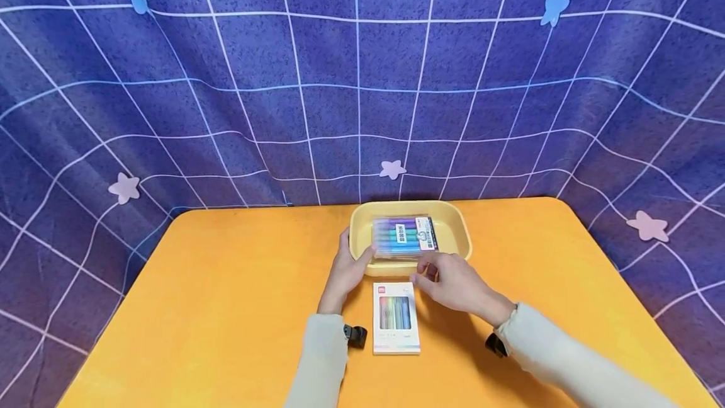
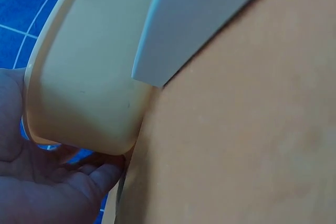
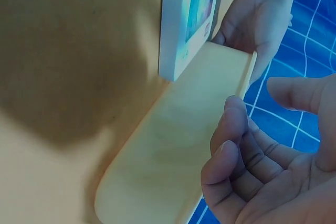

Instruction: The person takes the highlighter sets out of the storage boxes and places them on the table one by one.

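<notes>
From my end of the link, the blue-purple grid curtain takes up most of the head view, with the orange table in front of it. Near the table's far edge I have the pale yellow plastic tray. Its interior is bare to the right of its contents.

My right hand is just beside the tray's front rim. Its fingers are bent in loosely, with the thumb standing apart and nothing pinched; I can't tell whether a fingertip touches the rim. My left hand grips the tray's left end, thumb over the rim and fingers around the outside.

The white windowed box of coloured pens lies flat on the table, window up, just in front of the tray; I can't tell whether the two touch. The clear pack of purple, green and blue pens lies inside the tray, toward its left side. I'd judge the work as partway along: one package is in, and the other is outside, held by neither hand.
</notes>
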{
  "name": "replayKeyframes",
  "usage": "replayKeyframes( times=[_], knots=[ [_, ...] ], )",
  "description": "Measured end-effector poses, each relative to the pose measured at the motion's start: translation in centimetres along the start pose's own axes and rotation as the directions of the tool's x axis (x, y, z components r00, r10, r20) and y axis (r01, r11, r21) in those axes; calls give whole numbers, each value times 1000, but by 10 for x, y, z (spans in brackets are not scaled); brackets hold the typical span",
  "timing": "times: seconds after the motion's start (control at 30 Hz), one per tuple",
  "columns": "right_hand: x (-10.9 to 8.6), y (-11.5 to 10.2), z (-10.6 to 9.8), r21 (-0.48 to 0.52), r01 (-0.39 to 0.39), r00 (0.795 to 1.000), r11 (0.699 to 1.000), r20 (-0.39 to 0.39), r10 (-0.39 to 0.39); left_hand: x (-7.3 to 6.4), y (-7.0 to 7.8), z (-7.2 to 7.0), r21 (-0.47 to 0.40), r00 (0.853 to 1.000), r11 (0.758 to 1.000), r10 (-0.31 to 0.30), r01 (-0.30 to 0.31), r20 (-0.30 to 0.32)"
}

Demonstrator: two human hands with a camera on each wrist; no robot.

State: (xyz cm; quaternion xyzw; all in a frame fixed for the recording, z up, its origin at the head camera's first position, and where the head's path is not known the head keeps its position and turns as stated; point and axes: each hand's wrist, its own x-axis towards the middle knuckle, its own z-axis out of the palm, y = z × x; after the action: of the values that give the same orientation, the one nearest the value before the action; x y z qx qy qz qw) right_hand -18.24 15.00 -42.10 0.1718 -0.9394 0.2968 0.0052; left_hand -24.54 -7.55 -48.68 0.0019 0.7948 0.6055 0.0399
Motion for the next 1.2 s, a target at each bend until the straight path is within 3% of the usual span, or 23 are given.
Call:
replayKeyframes(
  times=[0.2,0.43,0.67,0.83,1.2],
  knots=[
    [9,-1,-2,35,3,1000,999,-8,-2,-1,-3,-2,-23,1000,1000,13,-13,-2],
    [17,0,1,56,11,1000,998,7,-11,-8,-8,-2,-16,1000,1000,-22,22,-15],
    [34,-1,-7,32,13,1000,999,19,-14,-5,-5,-3,5,1000,1000,-9,9,-23],
    [44,2,-14,6,3,1000,1000,10,-3,-2,-4,2,-8,1000,1000,9,-9,7],
    [58,10,-8,-22,17,1000,1000,26,-16,-1,-4,1,-23,1000,999,26,-26,7]
  ],
)
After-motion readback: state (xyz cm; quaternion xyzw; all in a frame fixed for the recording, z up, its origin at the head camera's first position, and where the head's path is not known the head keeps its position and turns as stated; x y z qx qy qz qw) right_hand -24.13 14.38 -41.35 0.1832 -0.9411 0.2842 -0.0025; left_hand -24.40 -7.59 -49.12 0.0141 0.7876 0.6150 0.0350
